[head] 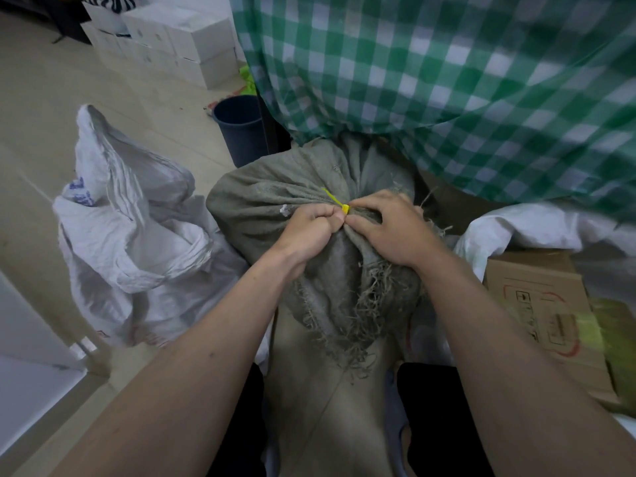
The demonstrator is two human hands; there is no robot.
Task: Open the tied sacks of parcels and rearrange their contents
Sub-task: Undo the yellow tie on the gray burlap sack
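Two bare forearms come in from the bottom edge, meeting over the neck of a grey-green burlap sack (pixel 261 204). Coarse weave, frayed threads hanging off the gathered mouth toward the person. Sack is full and rounded, standing on the floor (pixel 41 108) mid-frame, still tied.

Left hand (pixel 306 232): fingers curled tight into a fist at the neck, thumb pressed against the knot area, gripping bunched cloth right beside the yellow zip tie (pixel 339 204). Right hand (pixel 389 228): fingers bent and spread over the bunched fabric, index tip pinching at the tie's head. Whether it actually holds the tie or just the cloth, can't tell. Tie's tail sticks up-left, thin plastic strip.

Left of the sack: crumpled white woven-plastic sack (pixel 137 232), open and slack, blue print unreadable. Right: flattened brown cardboard box (pixel 547 304) with red and black handling marks, partly under white plastic; something yellow-green at its right edge, blurred.

Behind the sack: dark blue round bucket (pixel 241 129), base hidden. Green-and-white checked cloth (pixel 430 74) fills the top right, motion-blurred, covering whatever's under it. Far top-left: stack of white cartons (pixel 172 39) on the floor, cut off by the frame.
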